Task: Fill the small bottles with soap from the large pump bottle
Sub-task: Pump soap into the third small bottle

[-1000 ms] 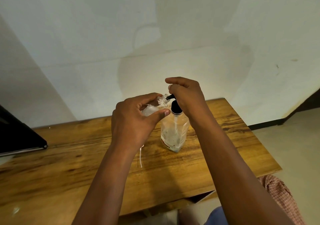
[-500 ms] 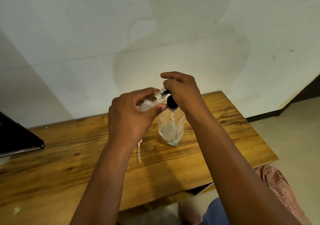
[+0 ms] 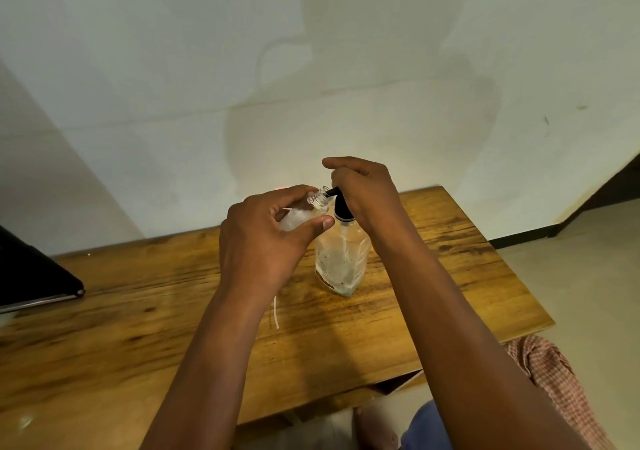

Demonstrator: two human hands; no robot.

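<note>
Left hand [image 3: 263, 238] grips the tilted small bottle [image 3: 304, 208]; right hand [image 3: 365, 191] clasps the pump head [image 3: 341, 203]. Nozzle misalignment risks spilling soap onto the tabletop [image 3: 450, 293].

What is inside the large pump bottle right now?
The large pump bottle holds a low layer of cloudy soap at its base, with the dip tube running down into it. The right hand covers the pump top.

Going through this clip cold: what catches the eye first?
Both hands meet mid-frame over the wooden table. The left hand grips a small clear bottle, tilted with its open neck at the black pump nozzle. The right hand rests atop the large pump bottle, standing on the table.
</note>
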